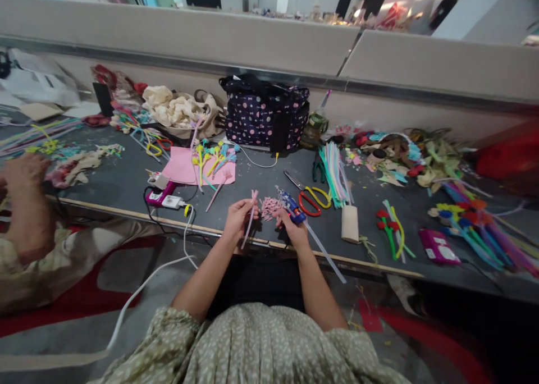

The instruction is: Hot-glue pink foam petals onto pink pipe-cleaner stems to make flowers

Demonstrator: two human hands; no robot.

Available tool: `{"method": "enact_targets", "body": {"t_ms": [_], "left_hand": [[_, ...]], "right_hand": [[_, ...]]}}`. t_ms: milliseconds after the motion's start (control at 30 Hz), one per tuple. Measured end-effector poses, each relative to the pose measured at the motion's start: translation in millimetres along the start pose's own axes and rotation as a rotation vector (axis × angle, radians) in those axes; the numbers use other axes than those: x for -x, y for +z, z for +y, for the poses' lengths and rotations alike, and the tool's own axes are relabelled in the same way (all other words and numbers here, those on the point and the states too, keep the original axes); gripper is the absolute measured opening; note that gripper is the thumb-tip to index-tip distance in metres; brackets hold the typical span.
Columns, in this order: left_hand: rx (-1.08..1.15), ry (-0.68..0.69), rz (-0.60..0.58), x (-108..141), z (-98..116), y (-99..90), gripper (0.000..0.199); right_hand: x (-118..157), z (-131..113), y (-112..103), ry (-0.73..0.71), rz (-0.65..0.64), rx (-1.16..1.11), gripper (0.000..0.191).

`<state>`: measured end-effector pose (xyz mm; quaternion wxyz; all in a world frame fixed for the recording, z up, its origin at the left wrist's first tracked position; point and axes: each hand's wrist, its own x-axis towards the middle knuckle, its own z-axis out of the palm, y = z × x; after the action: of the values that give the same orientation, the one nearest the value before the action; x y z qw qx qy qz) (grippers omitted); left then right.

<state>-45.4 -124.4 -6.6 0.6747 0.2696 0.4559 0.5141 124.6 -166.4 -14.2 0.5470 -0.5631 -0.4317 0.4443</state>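
My left hand pinches a thin pale-pink fuzzy stem, with a small pink tuft at its upper end. My right hand is closed around the lower side of a blue glue gun; its handle is hidden by the fingers. A long translucent glue stick juts from the gun's back, past the table edge. Just left of the gun, close to my right fingertips, lies a heap of small pink pieces. Scissors with red and yellow handles rest beyond the gun.
Pink paper bears several fuzzy-stem flowers. A dark patterned bag stands at the back. Pastel stems and a beige cylinder are to the right. A power strip with a white cable sits left. Another person's hand is far left.
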Motion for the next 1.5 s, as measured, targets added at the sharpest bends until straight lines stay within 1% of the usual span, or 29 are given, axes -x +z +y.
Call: {"method": "enact_targets", "body": {"t_ms": [100,233,400,600,800,1200,1500], "left_hand": [[0.014,0.025,-0.030,3.8,4.7,3.8,0.035],[0.032,0.015,-0.067,9.1,10.7,10.0,0.034],[0.023,0.010,-0.083,15.8,16.0,16.1,0.034],[0.009,0.019,-0.127,19.9,15.6,17.5,0.033],[-0.001,0.032,-0.117,21.1,15.7,18.6,0.036],[-0.012,0.061,-0.129,25.0,17.5,21.1,0.034],[-0.026,0.091,-0.137,24.7,15.8,20.7,0.032]], "right_hand": [[18.0,-2.7,-0.4,0.008,-0.115,-0.056,0.042],[29.1,-8.9,-0.4,0.002,-0.173,-0.048,0.037],[32.2,-18.5,5.7,0.005,-0.164,-0.013,0.033],[34.6,-26.5,8.7,0.023,-0.172,0.038,0.031],[35.1,-26.6,9.6,0.025,-0.143,0.038,0.033],[35.4,-31.7,11.5,0.076,-0.155,-0.007,0.035],[37.2,-30.9,10.9,0.043,-0.144,0.025,0.034]]}}
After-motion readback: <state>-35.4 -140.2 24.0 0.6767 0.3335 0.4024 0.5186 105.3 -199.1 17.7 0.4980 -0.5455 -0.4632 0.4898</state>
